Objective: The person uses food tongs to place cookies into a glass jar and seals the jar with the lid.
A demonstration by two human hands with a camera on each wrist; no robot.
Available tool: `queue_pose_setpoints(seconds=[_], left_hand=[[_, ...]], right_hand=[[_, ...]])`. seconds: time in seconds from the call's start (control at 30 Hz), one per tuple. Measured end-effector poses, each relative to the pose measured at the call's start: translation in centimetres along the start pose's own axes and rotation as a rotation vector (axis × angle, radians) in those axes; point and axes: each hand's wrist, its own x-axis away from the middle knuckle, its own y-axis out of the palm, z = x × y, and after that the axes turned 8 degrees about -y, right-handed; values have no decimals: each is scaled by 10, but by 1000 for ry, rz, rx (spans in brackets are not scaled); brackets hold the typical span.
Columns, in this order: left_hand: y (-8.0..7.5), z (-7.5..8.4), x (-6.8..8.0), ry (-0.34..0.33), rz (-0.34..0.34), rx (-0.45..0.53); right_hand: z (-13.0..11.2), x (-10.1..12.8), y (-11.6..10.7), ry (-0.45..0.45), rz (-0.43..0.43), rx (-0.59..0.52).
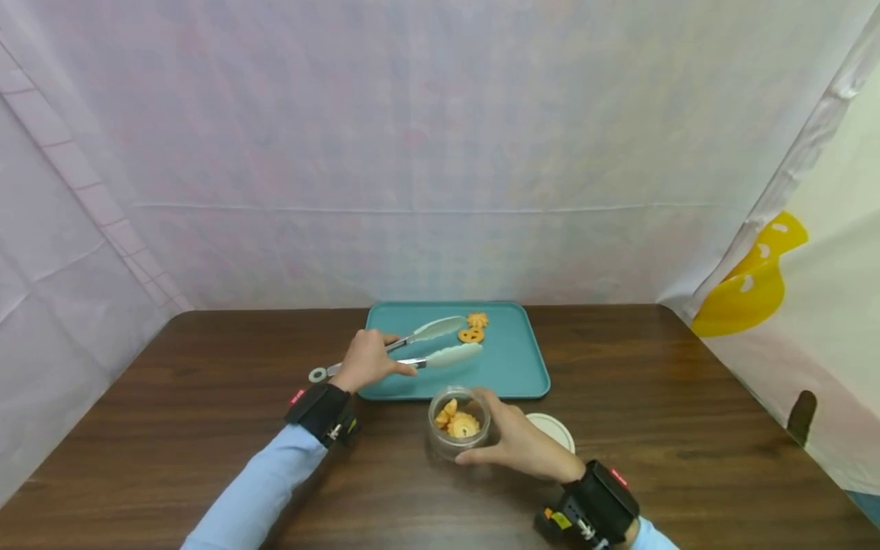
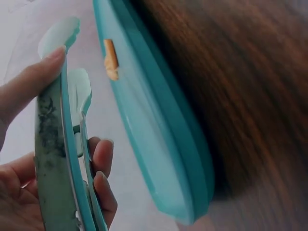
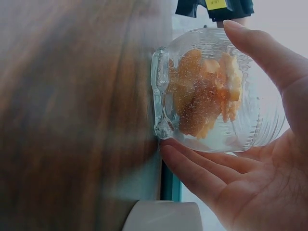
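My left hand [image 1: 370,359] grips a pair of tongs [image 1: 440,356] with pale green scalloped tips, spread apart above the teal tray [image 1: 509,374]. In the left wrist view the thumb lies along one arm of the tongs [image 2: 50,144] and fingers curl round the other. On the tray a pretzel-shaped cookie [image 1: 470,335] and a flower-shaped cookie [image 1: 477,319] lie near the tong tips, touching neither. My right hand [image 1: 525,439] holds a clear glass jar [image 1: 440,443] standing upright on the table, thumb and fingers round its side. Several cookies [image 3: 207,91] are inside the jar.
A white round lid [image 1: 553,429] lies on the brown wooden table [image 1: 660,397], just right of the jar and partly behind my right hand. White cloth [image 1: 412,153] hangs behind the table. A yellow shape [image 1: 752,283] is on the cloth at the right.
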Motion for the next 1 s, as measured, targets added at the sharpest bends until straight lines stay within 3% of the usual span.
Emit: queue_pose_setpoints(seconds=[0.17,0.5,0.8,1.0], left_hand=[[6,1,-8,-51,28,-29],[17,4,-19,-174,-2,-39],[24,9,-26,-194,6,-77],[25,12,-27,-229,-11,-45]], right_hand=[[0,0,-1,10,-17,-17],[2,0,0,8,-12,1],[2,0,0,12,-14,-6],[1,0,1,6,-18,-20]])
